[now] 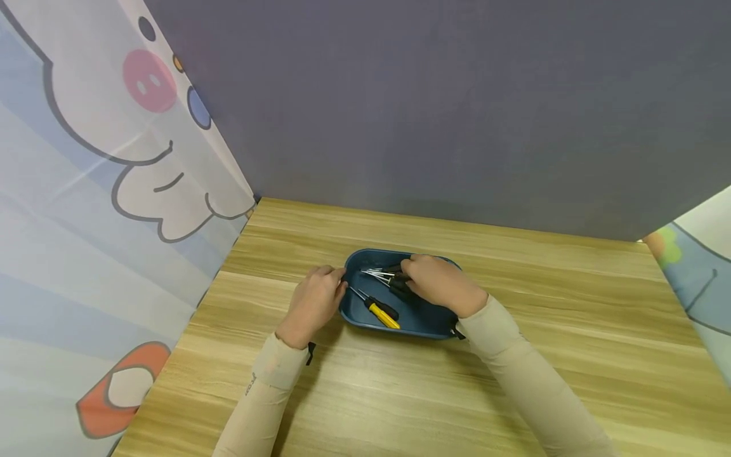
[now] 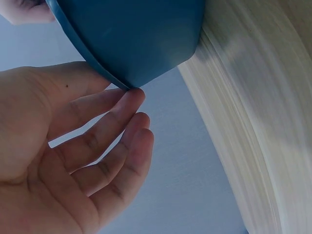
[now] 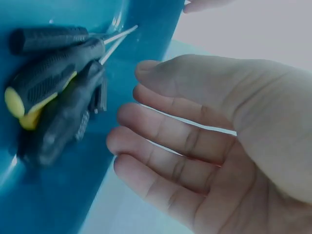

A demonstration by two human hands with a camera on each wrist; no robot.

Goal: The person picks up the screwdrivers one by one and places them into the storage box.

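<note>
A dark blue plastic tray (image 1: 422,322) holds several screwdrivers. My left hand (image 1: 314,301) pinches its left rim; in the left wrist view the thumb and fingertips meet at the edge of the tray (image 2: 136,36). Over the tray's right part is my right hand (image 1: 436,279), close to a bunch of black-handled screwdrivers (image 1: 394,282). In the right wrist view its fingers (image 3: 151,131) are extended with nothing between them, beside a black screwdriver with a yellow end (image 3: 53,78). A yellow-handled screwdriver (image 1: 384,316) lies at the front left of the tray, next to a black one (image 1: 386,308).
The tray stands on a wood-grain table (image 1: 365,393). Behind the table rises a grey panel (image 1: 434,114). A curtain with cartoon prints (image 1: 85,222) hangs along the left side, and another printed cloth (image 1: 702,273) shows at the right.
</note>
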